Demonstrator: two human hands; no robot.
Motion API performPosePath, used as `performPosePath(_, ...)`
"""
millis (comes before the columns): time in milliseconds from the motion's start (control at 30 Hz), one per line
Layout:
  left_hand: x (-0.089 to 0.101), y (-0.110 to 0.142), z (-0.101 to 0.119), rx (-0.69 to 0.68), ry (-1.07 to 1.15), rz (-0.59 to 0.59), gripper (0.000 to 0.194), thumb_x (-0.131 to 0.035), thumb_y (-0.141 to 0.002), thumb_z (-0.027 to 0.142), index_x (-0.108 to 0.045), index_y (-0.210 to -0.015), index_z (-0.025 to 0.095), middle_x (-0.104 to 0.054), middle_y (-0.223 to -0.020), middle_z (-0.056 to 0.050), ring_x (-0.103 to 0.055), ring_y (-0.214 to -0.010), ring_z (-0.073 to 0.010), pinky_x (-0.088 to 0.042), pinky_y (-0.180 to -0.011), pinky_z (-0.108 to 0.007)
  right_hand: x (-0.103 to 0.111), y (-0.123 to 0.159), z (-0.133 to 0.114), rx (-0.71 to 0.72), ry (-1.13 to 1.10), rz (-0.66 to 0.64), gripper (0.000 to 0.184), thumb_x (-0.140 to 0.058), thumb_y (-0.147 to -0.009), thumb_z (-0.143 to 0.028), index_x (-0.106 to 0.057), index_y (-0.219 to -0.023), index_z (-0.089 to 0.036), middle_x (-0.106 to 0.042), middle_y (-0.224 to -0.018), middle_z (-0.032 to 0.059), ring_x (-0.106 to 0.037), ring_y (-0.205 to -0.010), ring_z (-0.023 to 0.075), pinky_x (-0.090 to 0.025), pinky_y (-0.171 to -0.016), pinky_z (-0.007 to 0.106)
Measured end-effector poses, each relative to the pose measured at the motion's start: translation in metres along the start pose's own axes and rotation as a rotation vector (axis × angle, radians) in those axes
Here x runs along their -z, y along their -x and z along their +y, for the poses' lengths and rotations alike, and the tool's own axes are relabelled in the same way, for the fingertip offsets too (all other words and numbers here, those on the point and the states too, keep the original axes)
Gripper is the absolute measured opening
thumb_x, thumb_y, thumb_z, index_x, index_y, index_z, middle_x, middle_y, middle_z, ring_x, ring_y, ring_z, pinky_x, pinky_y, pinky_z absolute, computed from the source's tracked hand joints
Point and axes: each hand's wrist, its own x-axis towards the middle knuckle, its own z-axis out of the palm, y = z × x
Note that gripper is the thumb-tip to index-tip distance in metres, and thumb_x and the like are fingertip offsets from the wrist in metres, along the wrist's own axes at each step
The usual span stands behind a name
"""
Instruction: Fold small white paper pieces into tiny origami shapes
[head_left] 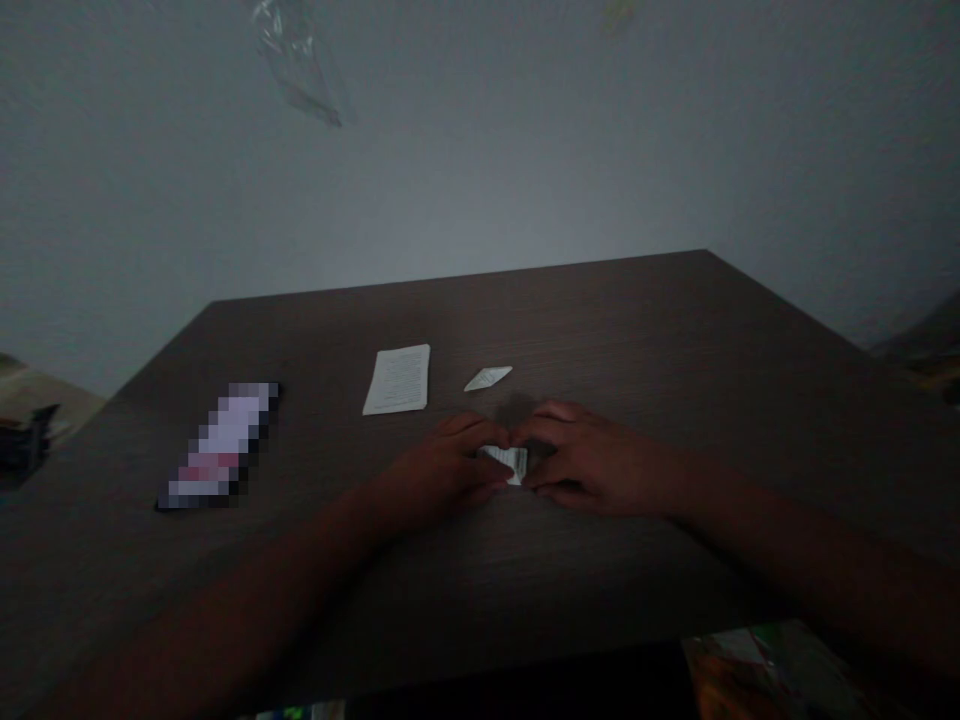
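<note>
Between my two hands, low over the dark table, is a small folded piece of printed paper (516,460). My left hand (454,465) grips its left side, fingers curled and thumb pressed on the paper. From the other side my right hand (581,455) pinches its right edge, fingertips meeting those of the left along the top. The fingers cover much of the paper's outline. Just beyond them lies a folded paper parallelogram (488,378). Farther left rests a rectangular sheet of printed paper (400,380), perhaps a stack.
A phone (225,440) with a blurred-out, lit screen lies on the left of the wooden table (637,330). Behind the table's far edge rises a pale wall (487,180), with a clear plastic bag (300,60) hanging high on it.
</note>
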Motion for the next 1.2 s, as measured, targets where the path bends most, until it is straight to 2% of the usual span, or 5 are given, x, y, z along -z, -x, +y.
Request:
performPosePath(333,0.004,-0.001,0.007,-0.072,-0.094,-0.025,0.020,-0.072,-0.125,0.023,-0.090,-0.133,0.023,-0.088,-0.152,-0.012,-0.079,-0.146,-0.0329,-0.054,-0.133,-0.055,0.003,0.005,-0.004,-0.021,0.078,-0.045,0.020,-0.084,-0.117,-0.025,-0.098,-0.130,-0.031,-0.086,-0.147,0.0135,-0.073,-0.135,0.0361,-0.062,-0.121,0.056)
performPosePath(467,0.008,-0.002,0.012,-0.051,-0.059,-0.041,0.019,-0.074,-0.122,0.020,-0.088,-0.133,0.024,-0.089,-0.152,-0.010,-0.081,-0.145,-0.0315,-0.053,-0.133,-0.051,0.004,0.007,-0.004,-0.023,0.065,-0.059,0.023,-0.083,-0.118,-0.026,-0.097,-0.135,-0.032,-0.086,-0.150,0.0135,-0.073,-0.137,0.0371,-0.062,-0.121,0.057)
performPosePath(667,0.016,-0.005,0.019,-0.004,-0.018,-0.061,0.024,-0.068,-0.121,0.017,-0.089,-0.129,0.027,-0.090,-0.153,-0.006,-0.082,-0.144,-0.0319,-0.052,-0.134,-0.053,0.004,0.008,-0.007,-0.059,0.097,-0.070,0.023,-0.083,-0.118,-0.028,-0.096,-0.135,-0.034,-0.086,-0.147,0.0118,-0.074,-0.136,0.0374,-0.062,-0.123,0.060)
performPosePath(967,0.011,-0.004,0.012,-0.017,0.009,-0.064,0.020,-0.071,-0.124,0.023,-0.089,-0.133,0.024,-0.088,-0.155,-0.010,-0.082,-0.147,-0.0334,-0.051,-0.134,-0.056,0.002,0.008,-0.011,-0.057,0.102,-0.085,0.024,-0.081,-0.117,-0.023,-0.095,-0.135,-0.031,-0.087,-0.155,0.0114,-0.075,-0.141,0.0394,-0.061,-0.128,0.064)
performPosePath(1200,0.016,-0.003,0.009,-0.001,-0.001,-0.080,0.021,-0.072,-0.125,0.022,-0.089,-0.136,0.026,-0.089,-0.155,-0.010,-0.082,-0.147,-0.0316,-0.051,-0.131,-0.056,0.004,0.006,-0.014,-0.092,0.085,-0.083,0.022,-0.078,-0.118,-0.023,-0.095,-0.129,-0.032,-0.090,-0.152,0.0079,-0.077,-0.131,0.0390,-0.063,-0.118,0.062)
